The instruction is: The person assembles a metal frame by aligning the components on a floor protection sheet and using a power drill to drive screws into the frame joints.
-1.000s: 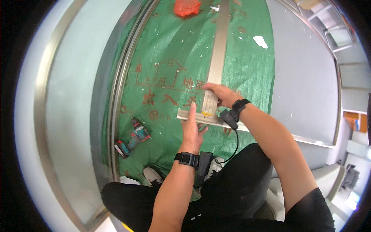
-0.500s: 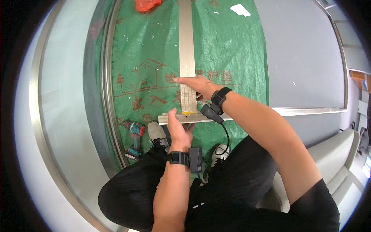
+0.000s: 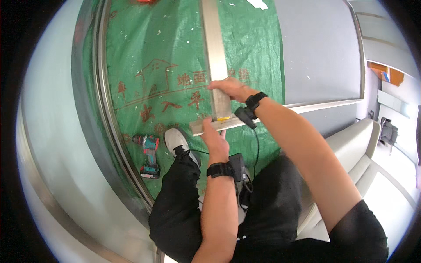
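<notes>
A long, flat, wood-toned strip (image 3: pixel 213 39) runs away from me and meets a pale crosspiece (image 3: pixel 198 127) at its near end. A small yellow patch (image 3: pixel 223 119) shows at the joint. My left hand (image 3: pixel 215 136) is closed around the crosspiece just left of the joint, thumb on top and fingers underneath. Above the joint, my right hand (image 3: pixel 231 89) grips the long strip, thumb across its upper face; its other fingers are mostly hidden. Both wrists wear black bands with small boxes, and a cable hangs from the right one.
A teal-and-black cordless drill (image 3: pixel 150 155) lies left of my shoe (image 3: pixel 176 139) on the green floor sheet (image 3: pixel 166 39). A metal track (image 3: pixel 101 65) and glass panel (image 3: pixel 52 109) border the left. On the right are a grey panel (image 3: pixel 324 48) and a pale sofa (image 3: pixel 351 147).
The view has shifted, and my left foot is farther forward. The long strip and crosspiece now sit more tilted in view. Both hands keep their grip.
</notes>
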A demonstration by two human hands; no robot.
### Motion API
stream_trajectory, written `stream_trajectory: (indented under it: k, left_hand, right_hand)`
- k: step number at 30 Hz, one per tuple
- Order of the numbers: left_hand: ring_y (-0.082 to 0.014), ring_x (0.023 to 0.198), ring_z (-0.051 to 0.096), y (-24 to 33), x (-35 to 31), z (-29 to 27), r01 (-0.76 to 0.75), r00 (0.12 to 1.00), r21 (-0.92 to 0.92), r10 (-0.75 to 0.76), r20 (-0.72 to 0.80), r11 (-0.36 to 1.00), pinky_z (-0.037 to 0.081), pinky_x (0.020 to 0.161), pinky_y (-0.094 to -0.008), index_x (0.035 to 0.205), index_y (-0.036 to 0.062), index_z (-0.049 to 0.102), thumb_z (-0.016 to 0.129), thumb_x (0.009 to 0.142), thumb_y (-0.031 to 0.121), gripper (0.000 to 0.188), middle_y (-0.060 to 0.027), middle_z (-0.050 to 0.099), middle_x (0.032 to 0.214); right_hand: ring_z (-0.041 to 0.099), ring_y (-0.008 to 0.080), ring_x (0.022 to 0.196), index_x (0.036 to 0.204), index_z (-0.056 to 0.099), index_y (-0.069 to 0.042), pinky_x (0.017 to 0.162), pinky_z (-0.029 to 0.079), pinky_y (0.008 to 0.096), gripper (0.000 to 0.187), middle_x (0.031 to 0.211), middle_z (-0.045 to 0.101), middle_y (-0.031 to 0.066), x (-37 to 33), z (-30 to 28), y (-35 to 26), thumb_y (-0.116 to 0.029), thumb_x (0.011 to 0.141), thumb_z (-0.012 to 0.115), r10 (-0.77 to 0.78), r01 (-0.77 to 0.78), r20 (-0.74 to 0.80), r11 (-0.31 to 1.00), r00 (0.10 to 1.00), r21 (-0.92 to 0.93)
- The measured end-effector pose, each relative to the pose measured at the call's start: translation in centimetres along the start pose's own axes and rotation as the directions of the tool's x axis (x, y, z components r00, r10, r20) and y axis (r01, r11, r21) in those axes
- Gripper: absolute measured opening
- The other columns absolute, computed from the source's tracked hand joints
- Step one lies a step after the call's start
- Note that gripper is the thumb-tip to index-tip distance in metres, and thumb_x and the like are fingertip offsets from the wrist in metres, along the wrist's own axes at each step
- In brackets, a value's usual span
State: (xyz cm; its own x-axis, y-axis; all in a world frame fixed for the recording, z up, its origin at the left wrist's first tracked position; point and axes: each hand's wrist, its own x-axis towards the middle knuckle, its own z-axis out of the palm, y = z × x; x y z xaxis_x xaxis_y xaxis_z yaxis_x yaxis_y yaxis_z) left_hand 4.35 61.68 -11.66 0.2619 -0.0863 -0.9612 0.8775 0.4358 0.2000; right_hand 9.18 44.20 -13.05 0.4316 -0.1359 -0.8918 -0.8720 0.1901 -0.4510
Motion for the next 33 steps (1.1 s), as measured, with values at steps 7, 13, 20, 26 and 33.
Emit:
stream_trajectory:
  k: [7,13,20,26,33]
  left_hand:
    - [-0.0242,0.121,0.046,0.8,0.6,-0.7,0.016,0.996,0.118,-0.026,0.086,0.993,0.032,0.105,-0.0471,0.133,0.0116,0.041,0.062,0.084,0.036,0.059,-0.0055,0.047,0.128]
    - [-0.0313,0.14,0.026,0.2,1.6,-4.2,0.048,0.929,0.268,-0.142,0.343,0.962,0.02,0.11,-0.0555,0.15,0.0074,0.019,0.052,0.086,0.062,0.09,-0.0079,0.027,0.153]
    - [-0.0393,0.108,0.059,-6.3,-3.1,2.9,-0.527,0.827,0.72,-0.467,0.312,-0.451,0.047,0.093,-0.0463,0.113,-0.0025,0.063,0.038,0.092,0.052,0.063,-0.0246,0.064,0.111]
    - [-0.0356,0.092,0.065,-18.2,-1.9,2.9,-0.717,0.645,0.684,-0.247,0.723,0.132,0.051,0.077,-0.0459,0.095,0.0022,0.068,0.053,0.091,0.031,0.032,-0.0172,0.068,0.103]
    - [-0.0345,0.082,0.065,-21.1,-12.1,-0.6,-0.674,0.384,0.371,-0.126,0.915,0.639,0.051,0.071,-0.0447,0.095,0.0001,0.066,0.061,0.085,0.024,0.027,-0.0162,0.068,0.09]
  right_hand:
    - [0.058,0.0295,0.106,0.118,0.06,0.002,0.085,0.05,0.0442,0.08,0.116,0.061,0.0168,2.0,-0.3,0.4,-0.058,0.067,0.075,0.074,-0.075,-0.016,0.997,0.997,-0.036]
    - [0.064,0.0239,0.086,0.102,0.067,0.005,0.073,0.053,0.0369,0.069,0.096,0.068,0.0138,3.6,-0.1,0.9,-0.055,0.067,0.074,-0.064,0.056,-0.039,0.983,0.997,-0.177]
    - [0.065,0.0225,0.079,0.098,0.068,0.006,0.064,0.054,0.0323,0.069,0.097,0.067,0.0172,4.5,-1.7,2.3,-0.055,0.066,0.074,-0.043,0.035,-0.027,0.969,0.999,-0.245]
    - [0.067,0.0246,0.078,0.092,0.068,0.005,0.064,0.054,0.0338,0.066,0.09,0.069,0.0173,7.5,0.0,3.7,-0.055,0.066,0.075,-0.291,0.248,-0.107,0.921,0.951,-0.3]
    - [0.065,0.0222,0.069,0.086,0.068,0.005,0.062,0.053,0.0339,0.063,0.081,0.067,0.0145,3.9,-0.4,2.7,-0.054,0.065,0.075,-0.162,0.134,-0.12,0.969,0.98,-0.209]
